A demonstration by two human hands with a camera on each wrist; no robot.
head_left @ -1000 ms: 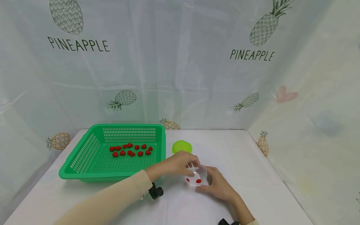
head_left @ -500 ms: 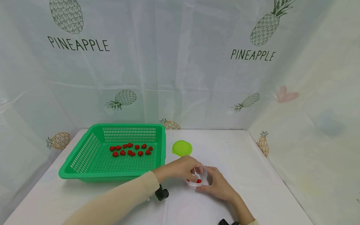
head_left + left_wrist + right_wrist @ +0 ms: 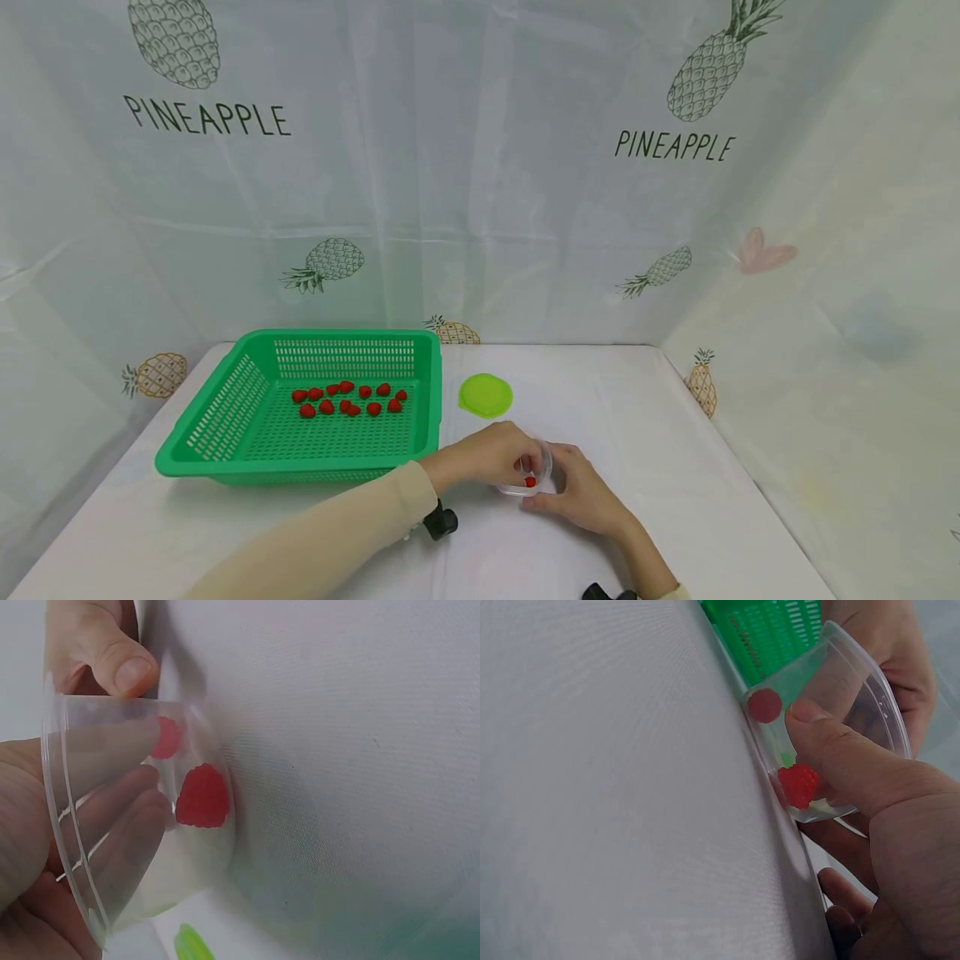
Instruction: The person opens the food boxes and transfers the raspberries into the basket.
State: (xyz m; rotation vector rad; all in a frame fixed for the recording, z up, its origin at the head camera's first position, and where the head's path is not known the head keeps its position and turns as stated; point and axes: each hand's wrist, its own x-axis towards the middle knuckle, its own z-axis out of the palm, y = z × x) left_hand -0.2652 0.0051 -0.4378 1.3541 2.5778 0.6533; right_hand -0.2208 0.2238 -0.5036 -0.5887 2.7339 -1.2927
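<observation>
A clear plastic cup (image 3: 546, 477) stands on the white table, its wall held by my right hand (image 3: 581, 496) between thumb and fingers. My left hand (image 3: 495, 454) reaches into it from above. Through the clear wall in the left wrist view, the left fingers (image 3: 139, 814) extend down, with a gap between them and the thumb. A raspberry (image 3: 202, 796) lies near those fingertips, and a second raspberry (image 3: 166, 738) by the thumb tip. The right wrist view shows both raspberries low in the cup, with the right thumb (image 3: 817, 727) pressed on the outside.
At the left stands a green slotted basket (image 3: 168, 454) with several raspberries (image 3: 327, 407) on its floor. A lime-green lid (image 3: 486, 396) lies on the table behind the cup. A printed pineapple curtain (image 3: 480, 183) hangs behind and beside the table.
My left hand has moved right and lower into the cup, covering one raspberry from the head view. The right hand and the cup have stayed in place.
</observation>
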